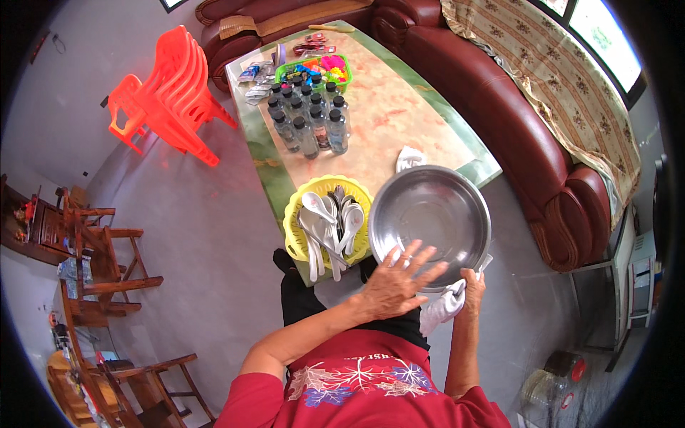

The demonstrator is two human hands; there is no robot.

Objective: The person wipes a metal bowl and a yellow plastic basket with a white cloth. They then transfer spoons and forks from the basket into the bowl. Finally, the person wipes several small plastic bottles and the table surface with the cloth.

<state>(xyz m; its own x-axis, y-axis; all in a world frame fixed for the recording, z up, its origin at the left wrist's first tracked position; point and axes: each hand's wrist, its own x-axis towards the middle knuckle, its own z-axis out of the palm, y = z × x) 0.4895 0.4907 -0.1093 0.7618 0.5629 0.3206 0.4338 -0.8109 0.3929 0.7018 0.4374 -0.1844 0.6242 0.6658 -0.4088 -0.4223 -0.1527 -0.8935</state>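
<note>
A round stainless steel basin is tilted at the near right end of the table, its shiny inside facing me. My left hand lies over its near rim, palm down, fingers spread and holding nothing. With my right hand I grip the rim at the lower right, and a white cloth hangs bunched beside those fingers. Left of the basin stands a yellow plastic basket with white spoons and darker metal utensils. Another white cloth shows behind the basin's far rim.
Several dark-capped clear bottles stand together on the marble-patterned table. Behind them is a green basket of colourful small items. A brown leather sofa lines the right side. Stacked red chairs and wooden chairs stand left.
</note>
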